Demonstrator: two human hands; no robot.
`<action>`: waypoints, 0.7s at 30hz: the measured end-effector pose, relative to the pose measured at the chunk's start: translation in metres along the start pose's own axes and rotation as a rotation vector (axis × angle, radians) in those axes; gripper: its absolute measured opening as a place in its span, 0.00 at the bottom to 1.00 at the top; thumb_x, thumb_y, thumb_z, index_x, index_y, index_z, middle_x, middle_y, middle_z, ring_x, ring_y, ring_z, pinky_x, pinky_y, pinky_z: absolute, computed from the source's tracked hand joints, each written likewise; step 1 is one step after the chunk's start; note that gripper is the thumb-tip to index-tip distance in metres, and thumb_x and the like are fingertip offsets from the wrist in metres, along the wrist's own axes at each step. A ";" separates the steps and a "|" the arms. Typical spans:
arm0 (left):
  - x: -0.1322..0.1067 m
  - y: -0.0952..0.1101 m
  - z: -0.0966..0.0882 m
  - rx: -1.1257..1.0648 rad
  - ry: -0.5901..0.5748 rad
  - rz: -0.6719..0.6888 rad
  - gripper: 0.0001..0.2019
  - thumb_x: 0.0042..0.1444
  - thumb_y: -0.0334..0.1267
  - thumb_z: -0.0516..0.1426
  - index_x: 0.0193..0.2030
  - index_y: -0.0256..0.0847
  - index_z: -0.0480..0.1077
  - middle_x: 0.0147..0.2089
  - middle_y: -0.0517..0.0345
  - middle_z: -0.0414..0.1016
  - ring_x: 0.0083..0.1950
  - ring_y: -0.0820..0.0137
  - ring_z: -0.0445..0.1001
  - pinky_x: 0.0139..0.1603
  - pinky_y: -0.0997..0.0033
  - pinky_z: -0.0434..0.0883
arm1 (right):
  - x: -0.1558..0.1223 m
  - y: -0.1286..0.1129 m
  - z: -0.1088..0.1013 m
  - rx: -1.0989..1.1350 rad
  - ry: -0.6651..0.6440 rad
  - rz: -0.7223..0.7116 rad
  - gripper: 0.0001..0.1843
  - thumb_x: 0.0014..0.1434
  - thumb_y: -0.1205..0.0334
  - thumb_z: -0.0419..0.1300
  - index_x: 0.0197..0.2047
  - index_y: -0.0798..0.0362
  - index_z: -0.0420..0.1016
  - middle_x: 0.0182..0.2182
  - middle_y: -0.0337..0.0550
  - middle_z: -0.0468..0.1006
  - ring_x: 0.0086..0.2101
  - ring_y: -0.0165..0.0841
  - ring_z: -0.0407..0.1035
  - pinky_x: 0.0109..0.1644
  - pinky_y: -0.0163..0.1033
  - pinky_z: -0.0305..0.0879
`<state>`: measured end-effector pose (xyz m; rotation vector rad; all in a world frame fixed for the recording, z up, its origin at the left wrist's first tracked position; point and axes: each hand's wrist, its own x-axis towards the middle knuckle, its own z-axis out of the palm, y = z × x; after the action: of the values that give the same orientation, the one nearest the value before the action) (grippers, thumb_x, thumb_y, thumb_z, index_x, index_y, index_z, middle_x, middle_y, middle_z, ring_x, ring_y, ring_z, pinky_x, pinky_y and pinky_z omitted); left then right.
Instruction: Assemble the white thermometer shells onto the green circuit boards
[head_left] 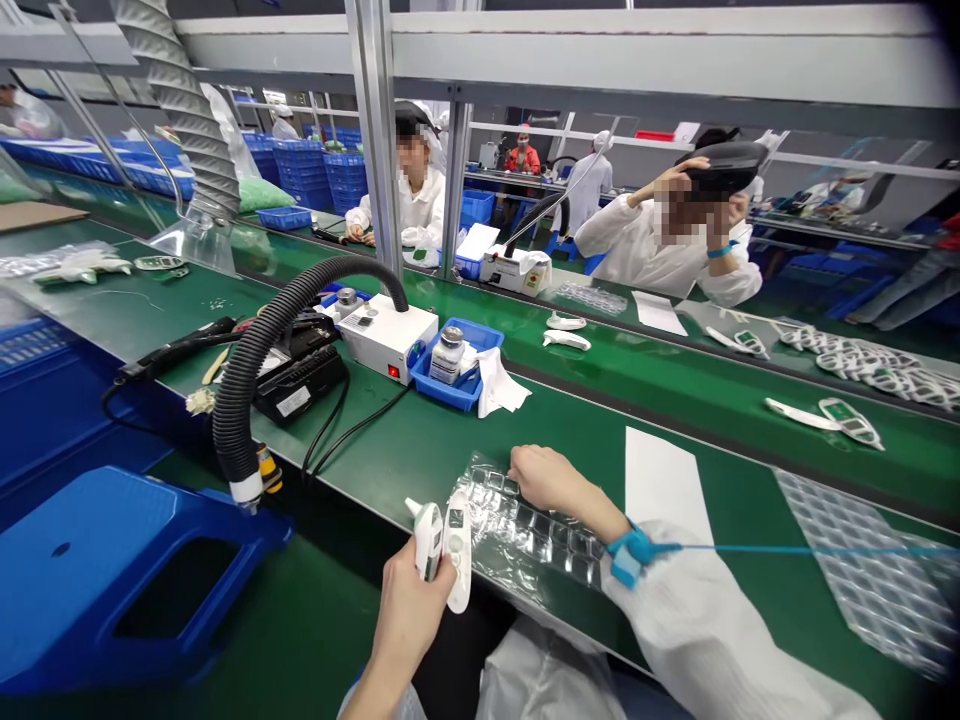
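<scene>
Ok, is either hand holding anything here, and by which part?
The left hand holds two white device parts by their lower portions. The right hand is at the clear plastic tray; whether it grips anything cannot be told.

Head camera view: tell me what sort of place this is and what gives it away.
Most likely a factory assembly line: a long green belt with white plastic parts on it, stacked blue crates, and co-workers in white clothing along the benches.
</scene>
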<state>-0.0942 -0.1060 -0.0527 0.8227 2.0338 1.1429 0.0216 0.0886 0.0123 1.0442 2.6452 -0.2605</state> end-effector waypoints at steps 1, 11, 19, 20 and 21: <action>0.000 -0.001 0.000 -0.003 0.000 -0.004 0.07 0.52 0.39 0.54 0.32 0.39 0.70 0.27 0.59 0.72 0.30 0.66 0.68 0.34 0.69 0.64 | 0.005 0.005 -0.002 0.021 -0.036 -0.019 0.08 0.60 0.69 0.54 0.36 0.58 0.75 0.36 0.53 0.80 0.38 0.40 0.74 0.34 0.36 0.59; -0.002 0.011 -0.003 -0.017 0.014 0.028 0.11 0.54 0.45 0.54 0.29 0.40 0.67 0.26 0.60 0.70 0.26 0.70 0.65 0.28 0.72 0.63 | 0.009 0.000 -0.010 0.084 -0.132 -0.046 0.07 0.54 0.74 0.56 0.32 0.59 0.76 0.35 0.56 0.80 0.37 0.42 0.74 0.33 0.37 0.59; 0.024 0.027 0.002 0.162 -0.046 0.172 0.05 0.50 0.30 0.53 0.30 0.42 0.69 0.26 0.58 0.72 0.30 0.66 0.68 0.34 0.68 0.60 | 0.002 0.013 0.004 0.224 0.001 -0.080 0.06 0.57 0.71 0.54 0.30 0.56 0.70 0.32 0.52 0.77 0.34 0.40 0.71 0.34 0.37 0.59; 0.025 0.027 0.002 0.171 -0.049 0.174 0.05 0.50 0.30 0.53 0.30 0.42 0.69 0.26 0.58 0.71 0.29 0.66 0.68 0.33 0.68 0.60 | 0.000 0.018 0.009 0.266 0.031 -0.096 0.07 0.59 0.70 0.52 0.30 0.55 0.68 0.31 0.49 0.76 0.33 0.37 0.70 0.34 0.37 0.59; 0.026 0.027 0.002 0.175 -0.052 0.175 0.05 0.50 0.29 0.53 0.31 0.42 0.69 0.26 0.58 0.71 0.29 0.66 0.68 0.33 0.69 0.59 | -0.002 0.023 0.013 0.309 0.065 -0.110 0.08 0.61 0.69 0.50 0.30 0.54 0.67 0.31 0.46 0.75 0.33 0.35 0.69 0.35 0.36 0.60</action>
<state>-0.1025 -0.0741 -0.0356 1.1242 2.0721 1.0341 0.0419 0.1004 -0.0009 1.0095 2.7854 -0.6880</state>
